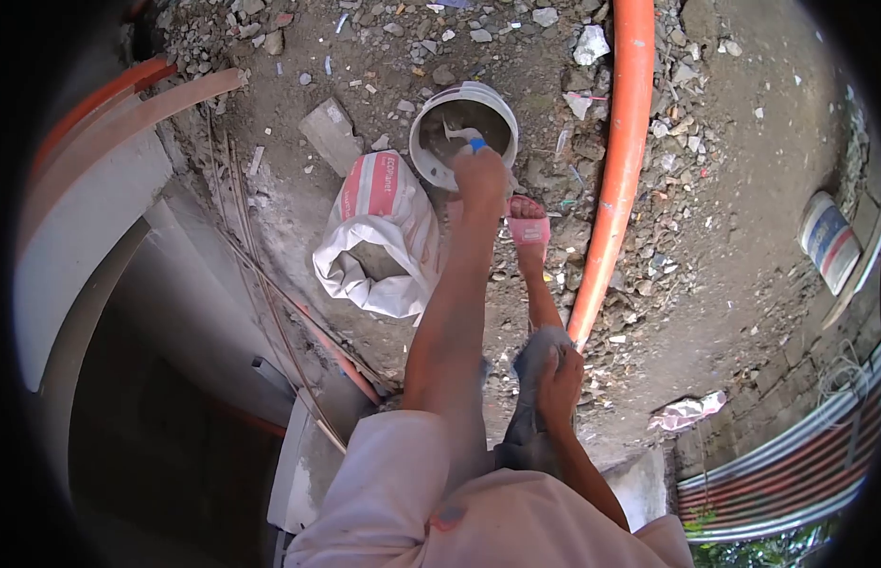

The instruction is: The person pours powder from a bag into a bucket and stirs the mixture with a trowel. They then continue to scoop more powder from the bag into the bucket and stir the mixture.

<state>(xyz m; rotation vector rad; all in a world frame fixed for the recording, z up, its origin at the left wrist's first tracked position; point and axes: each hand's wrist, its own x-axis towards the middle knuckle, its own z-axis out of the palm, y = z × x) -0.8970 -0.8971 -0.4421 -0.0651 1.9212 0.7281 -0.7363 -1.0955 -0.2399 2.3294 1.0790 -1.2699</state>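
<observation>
My left hand (pixel 481 177) is closed around the blue handle of a trowel (pixel 457 130), over the mouth of a white bucket (pixel 431 170). Inside the bucket is a grey, wet-looking mix that partly hides the trowel blade. My right hand (pixel 560 383) rests on my bent knee, its fingers lying over the dark cloth. Left of the bucket stands an open white and red sack (pixel 417 227), its rim rolled down and grey powder showing within. My foot in a pink sandal (pixel 528 230) is just below the bucket.
A thick orange pipe (pixel 622 189) runs along the rubble ground on my right. A flat block (pixel 331 135) lies behind the sack. Thin rods (pixel 261 268) lean at left by a wall. Another bucket (pixel 830 242) lies at far right, above corrugated sheets (pixel 791 459).
</observation>
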